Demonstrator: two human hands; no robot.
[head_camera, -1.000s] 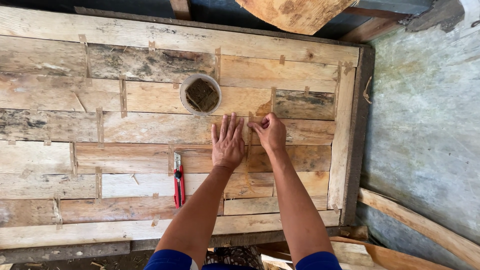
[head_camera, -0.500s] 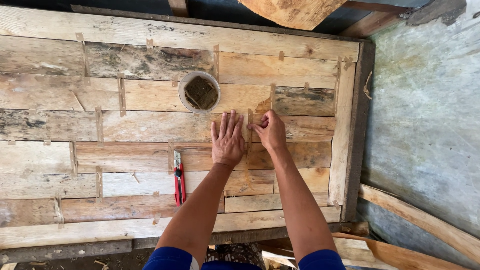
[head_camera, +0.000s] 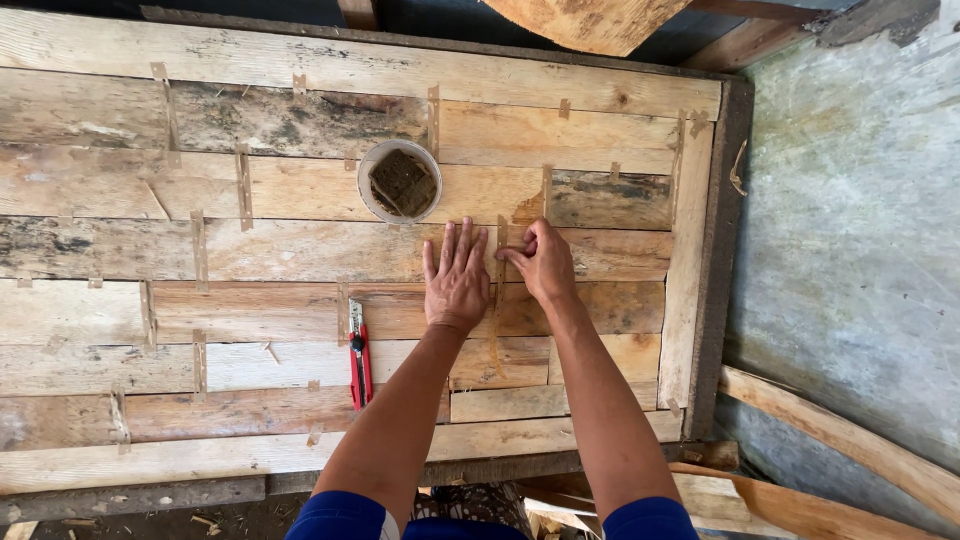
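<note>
Fingers spread and flat, the left hand (head_camera: 456, 281) presses palm-down on a patchwork panel of pale and reddish veneer sheets (head_camera: 300, 250), its fingertips pointing toward the far edge. Just beside it, the right hand (head_camera: 541, 263) has its fingers curled together, thumb and forefinger pinched down on a narrow strip of brown paper tape (head_camera: 498, 290) that runs along a seam between two sheets; whether the fingers grip the strip or only press it flat cannot be told. The two hands sit close, almost touching at the thumb side. Compared with a second ago, both hands hold nearly the same spot on the panel, the left flat as before, the right shifted only slightly along the seam.

Beyond the fingertips, a round grey bowl holding a dark square sponge (head_camera: 401, 181) stands on the panel, near the left hand and in the same place as earlier. Left of the left forearm lies a red utility knife (head_camera: 359, 354), lengthwise, untouched and unmoved. Short brown tape pieces dot many other seams. A grey concrete wall (head_camera: 850, 230) borders the panel on the right, with a loose wooden offcut (head_camera: 840, 440) leaning below it.
</note>
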